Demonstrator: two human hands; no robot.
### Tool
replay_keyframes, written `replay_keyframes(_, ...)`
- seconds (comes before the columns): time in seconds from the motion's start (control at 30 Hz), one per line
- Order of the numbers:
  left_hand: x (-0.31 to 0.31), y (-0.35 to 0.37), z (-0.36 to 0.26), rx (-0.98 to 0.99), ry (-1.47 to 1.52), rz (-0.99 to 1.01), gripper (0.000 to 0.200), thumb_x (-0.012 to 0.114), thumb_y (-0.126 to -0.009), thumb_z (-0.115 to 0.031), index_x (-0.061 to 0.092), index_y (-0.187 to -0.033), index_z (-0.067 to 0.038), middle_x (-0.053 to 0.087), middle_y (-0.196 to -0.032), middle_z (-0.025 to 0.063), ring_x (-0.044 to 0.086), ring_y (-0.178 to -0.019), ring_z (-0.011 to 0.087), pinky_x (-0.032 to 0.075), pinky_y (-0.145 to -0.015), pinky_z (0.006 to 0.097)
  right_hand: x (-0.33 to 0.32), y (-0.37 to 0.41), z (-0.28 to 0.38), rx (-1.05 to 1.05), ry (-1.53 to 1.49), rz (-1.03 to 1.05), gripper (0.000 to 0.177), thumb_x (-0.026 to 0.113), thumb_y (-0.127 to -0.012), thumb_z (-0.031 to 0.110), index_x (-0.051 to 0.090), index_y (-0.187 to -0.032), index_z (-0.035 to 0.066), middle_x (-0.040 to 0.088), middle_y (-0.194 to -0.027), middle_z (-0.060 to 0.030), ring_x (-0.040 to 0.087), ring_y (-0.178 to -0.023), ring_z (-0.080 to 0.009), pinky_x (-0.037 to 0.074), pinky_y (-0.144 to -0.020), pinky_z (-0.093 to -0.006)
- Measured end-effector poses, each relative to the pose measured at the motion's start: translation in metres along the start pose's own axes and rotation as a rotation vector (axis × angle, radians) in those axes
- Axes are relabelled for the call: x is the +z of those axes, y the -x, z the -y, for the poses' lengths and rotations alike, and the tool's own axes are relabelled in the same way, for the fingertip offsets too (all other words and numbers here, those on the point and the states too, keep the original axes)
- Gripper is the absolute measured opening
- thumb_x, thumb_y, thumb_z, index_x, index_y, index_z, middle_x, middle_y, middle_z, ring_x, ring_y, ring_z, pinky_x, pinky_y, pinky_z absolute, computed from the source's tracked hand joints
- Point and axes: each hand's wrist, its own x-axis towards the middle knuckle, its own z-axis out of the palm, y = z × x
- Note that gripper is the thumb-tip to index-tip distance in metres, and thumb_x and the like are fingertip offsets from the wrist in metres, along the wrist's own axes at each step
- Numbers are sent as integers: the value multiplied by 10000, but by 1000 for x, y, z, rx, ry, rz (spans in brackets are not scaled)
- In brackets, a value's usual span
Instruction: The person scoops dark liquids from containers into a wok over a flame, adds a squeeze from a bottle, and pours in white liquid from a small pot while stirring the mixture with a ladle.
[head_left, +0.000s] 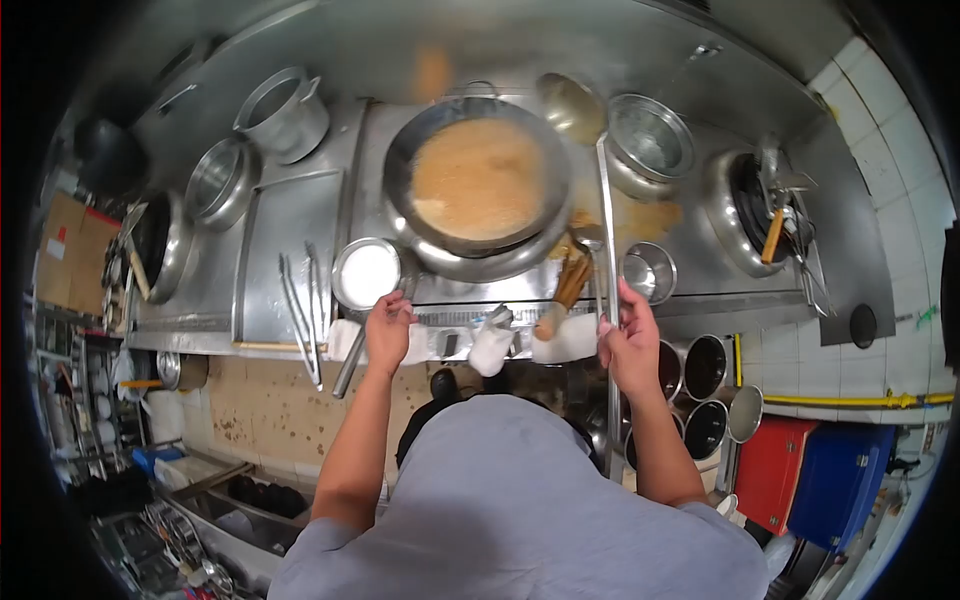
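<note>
A large wok [400,165] of orange-brown liquid sits on the stove. My left hand [390,330] is beside a small round pan [343,298] with white contents; its fingers are loosely curled and apart, with nothing visible in them. The pan's handle lies left of that hand. My right hand [630,335] is closed around a long metal handle [606,210], which runs up toward a large ladle [570,108] right of the wok. Wooden-handled tools [572,282] and a white cloth [490,347] lie between my hands.
Metal tongs [291,300] and a rectangular tray [290,255] are at left, with a tall metal pot [283,115] behind. A metal pot [650,140] and small cup [650,272] stand at right. More woks sit at both ends; several dark pots are below right.
</note>
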Motion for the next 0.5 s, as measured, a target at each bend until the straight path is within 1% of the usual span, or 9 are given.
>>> replay_keyframes(0.03, -15, 1, 3, -7, -3, -27, 424, 632, -1000, -60, 582, -1401, 67, 726, -1191, 148, 750, -905, 202, 577, -760, 298, 18, 7, 4, 90, -80, 123, 682, 577, -995, -47, 376, -1637, 68, 624, -997, -66, 509, -548, -64, 415, -464, -222)
replay_keyframes(0.07, -28, 1, 7, -95, 55, -116, 429, 631, -998, -74, 572, -1402, 57, 725, -1176, 143, 749, -906, 203, 569, -736, 293, 38, 12, 8, 160, -113, 194, 694, 579, -975, -68, 387, -1629, 64, 623, -970, -70, 495, -513, -72, 420, -447, -242)
replay_keyframes(0.1, -43, 0, 13, -184, 117, -210, 434, 630, -996, -88, 563, -1403, 47, 723, -1161, 138, 747, -907, 204, 561, -712, 288, 55, 16, 3, 170, -114, 230, 694, 579, -975, -68, 387, -1629, 64, 623, -970, -70, 495, -513, -72, 420, -447, -242)
replay_keyframes(0.17, -69, -9, 32, -268, 208, -319, 442, 657, -978, -82, 542, -1390, 29, 713, -1105, 126, 734, -849, 192, 543, -645, 301, 88, 24, -8, 350, -166, 388, 705, 574, -957, -87, 393, -1623, 53, 622, -944, -69, 507, -512, -85, 417, -441, -255)
replay_keyframes(0.27, -95, -18, 44, -326, 306, -387, 460, 681, -968, -91, 543, -1391, 28, 703, -1129, 139, 703, -839, 186, 528, -631, 301, 131, 35, -32, 402, -91, 512, 708, 577, -953, -82, 399, -1624, 56, 628, -917, -70, 521, -509, -100, 416, -440, -263)
replay_keyframes(0.37, -110, -27, 52, -418, 305, -319, 505, 712, -957, -107, 537, -1411, 28, 695, -1130, 143, 678, -835, 181, 515, -621, 299, 168, 43, -47, 442, 10, 541, 689, 575, -963, -77, 420, -1618, 67, 628, -879, -59, 523, -508, -99, 414, -444, -261)
replay_keyframes(0.43, -116, -32, 51, -430, 290, -227, 544, 733, -952, -121, 529, -1434, 29, 690, -1112, 126, 682, -849, 179, 504, -613, 292, 186, 47, -62, 393, 159, 514, 694, 577, -965, -79, 421, -1622, 81, 612, -847, -40, 515, -510, -88, 409, -438, -260)
replay_keyframes(0.47, -118, -32, 50, -448, 272, -169, 577, 739, -952, -124, 517, -1462, 29, 690, -1108, 116, 684, -863, 178, 507, -628, 294, 190, 46, -68, 369, 239, 540, 691, 612, -965, -45, 441, -1622, 83, 576, -856, -22, 534, -565, -89, 434, -497, -265)
replay_keyframes(0.5, -120, -33, 50, -452, 274, -169, 577, 739, -952, -124, 517, -1462, 29, 690, -1108, 116, 684, -863, 178, 507, -628, 294, 197, 47, -69, 373, 242, 541, 691, 612, -965, -45, 441, -1622, 83, 576, -856, -22, 534, -565, -89, 434, -497, -265)
